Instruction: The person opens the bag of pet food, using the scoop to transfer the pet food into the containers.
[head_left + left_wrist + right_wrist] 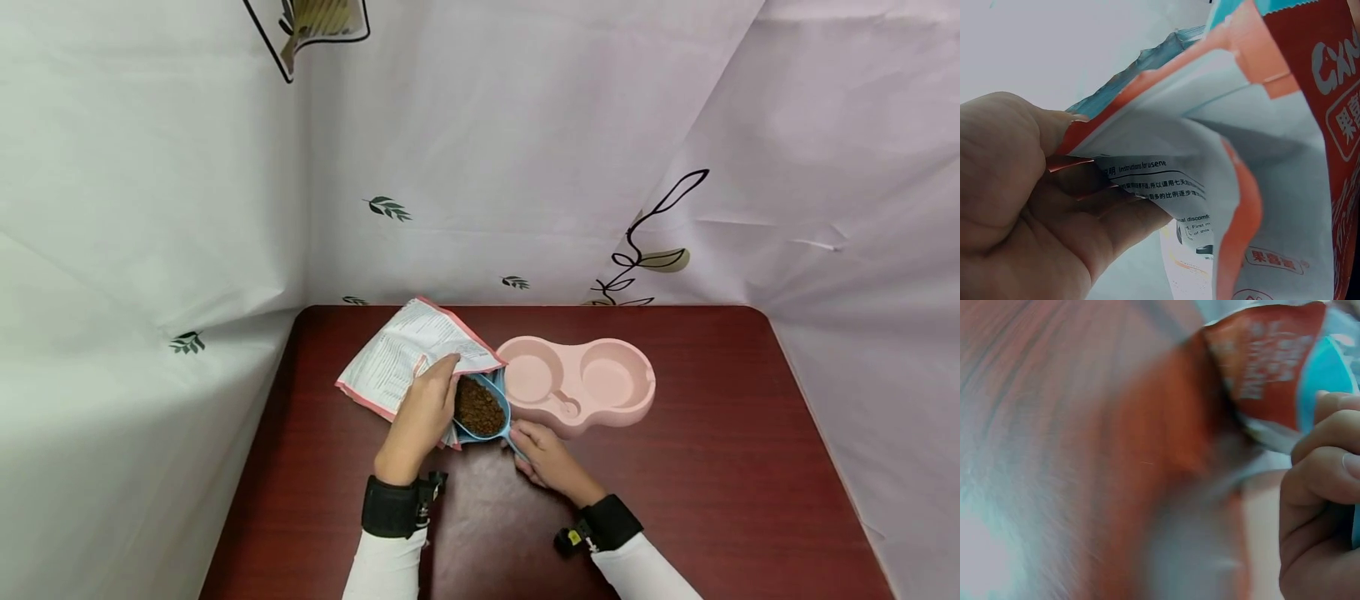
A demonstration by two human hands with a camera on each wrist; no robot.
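I see a blue, round-bowled scoop (507, 414) of brown pellets (481, 407) at the mouth of a white, red-edged printed bag (401, 354).
On my head feed, the right hand (546, 454) is clamped round the scoop's handle, the bowl facing up; on my left wrist feed, the left hand (426, 408) pinches the bag's red edge between thumb and fingers. Right of the bag, a pink two-bowl tray (572, 371) sits on the glossy reddish-brown table (720, 475); I can't tell whether they touch.

Blue scoop (506, 432), brn kibble (480, 408), red-edged wht bag (401, 354), pink bowl (574, 367), dk-red tbl (720, 475)
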